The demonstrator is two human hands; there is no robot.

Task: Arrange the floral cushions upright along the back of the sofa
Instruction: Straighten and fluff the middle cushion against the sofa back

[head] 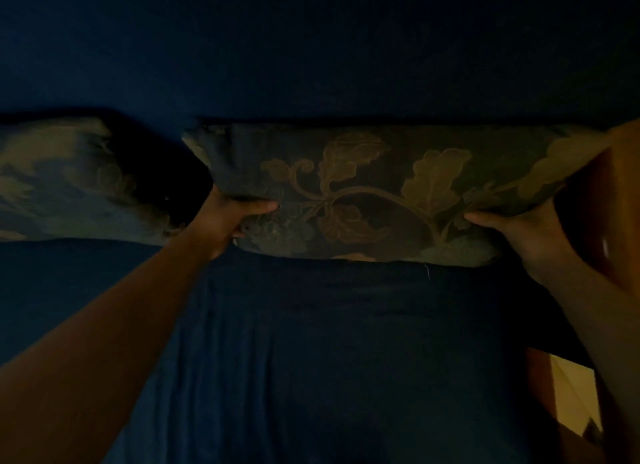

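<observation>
The scene is dim. A dark floral cushion (367, 190) with pale leaf and vine patterns stands against the back of the sofa, at the centre right. My left hand (232, 217) grips its lower left edge, thumb on the front. My right hand (519, 231) grips its lower right corner. A second floral cushion (69, 183) leans against the back at the far left, apart from both hands. The blue sofa seat (311, 342) lies below them.
A dark blue wall (311, 48) fills the top half. A wooden sofa arm or frame (609, 200) rises at the right, close to my right hand. A strip of yellowish floor (571, 394) shows at the lower right.
</observation>
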